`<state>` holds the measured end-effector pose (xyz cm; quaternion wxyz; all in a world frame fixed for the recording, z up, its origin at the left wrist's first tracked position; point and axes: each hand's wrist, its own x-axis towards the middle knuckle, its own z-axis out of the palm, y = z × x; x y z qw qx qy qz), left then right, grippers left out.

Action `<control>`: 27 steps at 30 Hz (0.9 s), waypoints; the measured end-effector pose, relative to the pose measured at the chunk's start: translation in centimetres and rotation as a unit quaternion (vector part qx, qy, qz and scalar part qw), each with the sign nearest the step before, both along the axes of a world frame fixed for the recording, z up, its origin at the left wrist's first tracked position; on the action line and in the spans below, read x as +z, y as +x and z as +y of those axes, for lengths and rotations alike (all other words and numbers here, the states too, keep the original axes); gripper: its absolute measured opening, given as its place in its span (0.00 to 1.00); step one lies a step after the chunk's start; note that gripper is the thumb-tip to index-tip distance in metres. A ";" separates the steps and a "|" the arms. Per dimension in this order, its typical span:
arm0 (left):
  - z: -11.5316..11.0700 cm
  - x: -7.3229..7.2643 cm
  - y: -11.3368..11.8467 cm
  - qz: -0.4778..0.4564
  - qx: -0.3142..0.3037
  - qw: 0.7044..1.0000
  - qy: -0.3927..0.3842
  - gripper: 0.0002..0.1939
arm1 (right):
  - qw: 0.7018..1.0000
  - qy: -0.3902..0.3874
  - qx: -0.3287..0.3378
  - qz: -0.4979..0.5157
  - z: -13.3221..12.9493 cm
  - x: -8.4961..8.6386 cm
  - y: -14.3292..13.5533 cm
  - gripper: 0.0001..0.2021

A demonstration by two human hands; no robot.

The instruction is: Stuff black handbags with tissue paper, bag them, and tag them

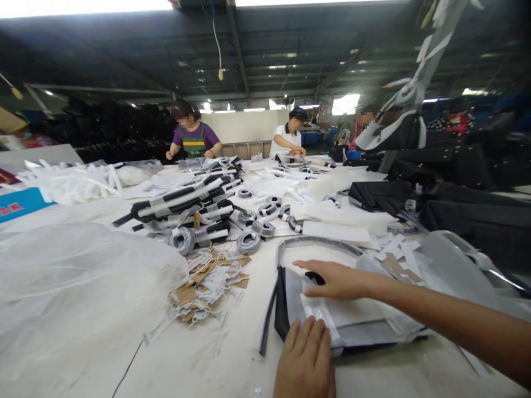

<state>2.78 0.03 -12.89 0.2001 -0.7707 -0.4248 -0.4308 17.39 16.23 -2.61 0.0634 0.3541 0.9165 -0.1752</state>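
A black bag (281, 307) lies on the table before me, its face covered by pale, translucent wrapping and its film-wrapped handle arching at the far side. My right hand (332, 279) reaches in from the right, over the bag's upper part. Its thumb and fingers are apart with nothing held between them. My left hand (305, 359) rests at the bag's near edge, fingers stretched out flat on a strip of clear plastic (319, 318). Its thumb is hidden. A loose dark strap (269, 320) hangs along the bag's left side.
Cardboard and white tags with strings (207, 284) lie in a pile left of the bag. Beyond are wrapped coils (249, 242) and bundled black straps (178, 199). Plastic sheeting (83, 293) covers the left. Black bags (377, 196) stand at right. Two co-workers (194, 141) work opposite.
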 end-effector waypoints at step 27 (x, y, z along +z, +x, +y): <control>-0.9 0.2 -1.4 0.035 -0.055 0.998 -0.018 0.19 | 0.996 -0.063 -0.038 0.056 -0.4 -1.3 0.8 0.54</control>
